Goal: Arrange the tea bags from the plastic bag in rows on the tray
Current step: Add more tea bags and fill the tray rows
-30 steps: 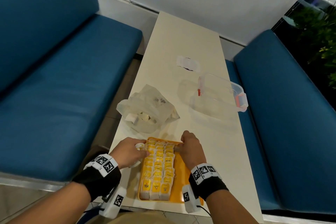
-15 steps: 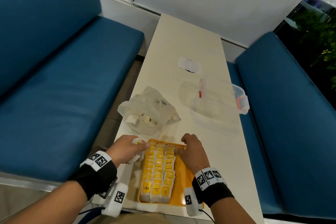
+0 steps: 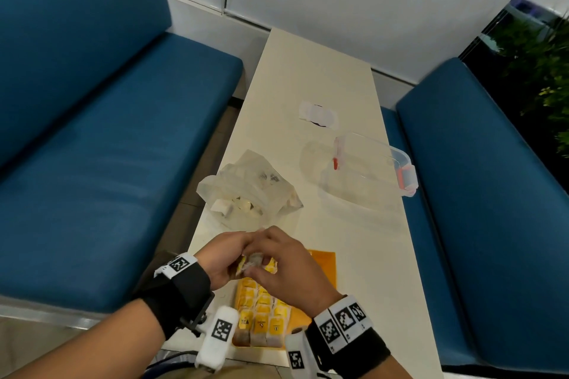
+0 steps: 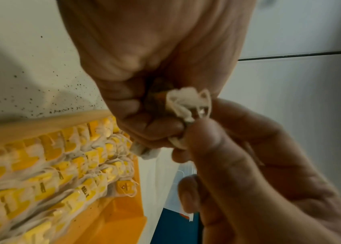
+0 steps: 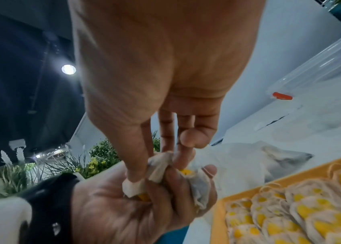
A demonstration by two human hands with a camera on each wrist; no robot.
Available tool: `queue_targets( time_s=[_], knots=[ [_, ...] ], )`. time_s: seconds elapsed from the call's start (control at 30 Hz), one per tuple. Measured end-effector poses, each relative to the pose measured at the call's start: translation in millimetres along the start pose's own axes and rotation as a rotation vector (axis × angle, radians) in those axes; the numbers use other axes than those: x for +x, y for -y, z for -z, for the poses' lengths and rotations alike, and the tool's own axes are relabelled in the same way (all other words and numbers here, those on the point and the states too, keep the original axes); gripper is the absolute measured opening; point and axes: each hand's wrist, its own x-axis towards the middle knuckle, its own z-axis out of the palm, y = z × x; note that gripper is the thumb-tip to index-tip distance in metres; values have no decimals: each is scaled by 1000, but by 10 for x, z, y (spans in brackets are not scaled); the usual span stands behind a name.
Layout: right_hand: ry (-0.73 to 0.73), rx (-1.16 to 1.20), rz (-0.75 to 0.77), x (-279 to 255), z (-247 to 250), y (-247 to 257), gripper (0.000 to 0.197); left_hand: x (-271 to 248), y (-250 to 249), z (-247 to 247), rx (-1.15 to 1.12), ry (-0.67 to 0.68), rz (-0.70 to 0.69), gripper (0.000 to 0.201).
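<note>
An orange tray (image 3: pixel 321 268) lies at the near table edge, with rows of yellow-tagged tea bags (image 3: pixel 261 308) along its left side. Above its far left corner my two hands meet. My left hand (image 3: pixel 226 257) grips a small bunch of tea bags (image 5: pixel 200 186) in its curled fingers. The thumb and fingertips of my right hand (image 3: pixel 277 260) pinch one tea bag (image 4: pixel 188 105) of that bunch. The clear plastic bag (image 3: pixel 249 191) lies just beyond the hands, with a few tea bags inside.
An open clear storage box (image 3: pixel 369 172) with red clips stands at the right table edge. Farther back lies a small white paper (image 3: pixel 318 114). Blue benches (image 3: pixel 92 178) flank the narrow table. The tray's right strip shows bare orange.
My right hand has left the far end of the rows and moved left. My left hand has risen from beside the tray, and both now hold tea bags together.
</note>
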Motion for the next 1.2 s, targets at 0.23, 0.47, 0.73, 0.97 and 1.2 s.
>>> queue_targets(
  time_s=[0.23,0.47,0.73,0.97,1.2],
  knots=[
    [-97,95,-160,-57,8,-121,33,-53,-61,50,-116,-17,30,37],
    [-189,623,-345,-44,77,-198,33,-142,-89,77,-104,93,-45,29],
    [-118,999,-376,-28,163,-172,29,-156,-100,137,114,254,-196,31],
    [-139,1028,-384,-58,162,-178,14,-93,-127,143,155,232,-272,22],
    [-142,1036,-446,-109,184,-250,12,-31,-107,106,173,185,-319,34]
  ],
)
